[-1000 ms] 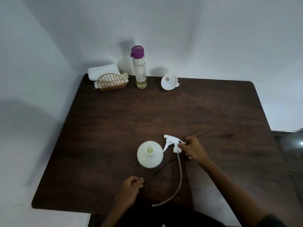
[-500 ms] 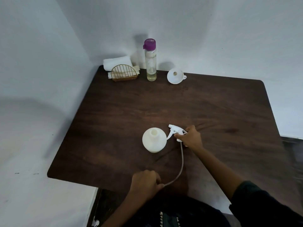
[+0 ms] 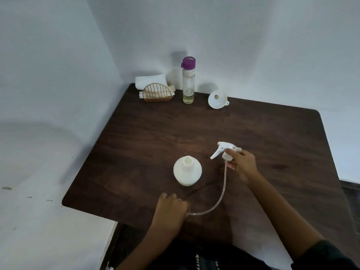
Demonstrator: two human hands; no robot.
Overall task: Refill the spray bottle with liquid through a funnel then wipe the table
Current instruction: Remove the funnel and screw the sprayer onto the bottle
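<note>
The white spray bottle body [image 3: 187,171] stands uncapped on the dark wooden table [image 3: 194,133], its neck open. My right hand [image 3: 242,164] grips the white trigger spray head [image 3: 226,151] to the right of the bottle. From it a clear dip tube [image 3: 222,191] curves down and left to my left hand [image 3: 170,211], whose curled fingers hold the tube's end near the table's front edge. At the back a white funnel [image 3: 217,99] lies on its side, next to a tall clear bottle with a purple cap [image 3: 188,80] with yellowish liquid at its bottom.
A gold wire napkin holder [image 3: 157,93] with paper napkins stands at the back left corner, and a folded white cloth [image 3: 151,80] lies behind it. White walls close in behind and to the left. The table's left edge is near the bottle.
My left hand has taken hold of the dip tube's end. My right hand has moved the spray head a little away from the bottle. The camera has pulled back.
</note>
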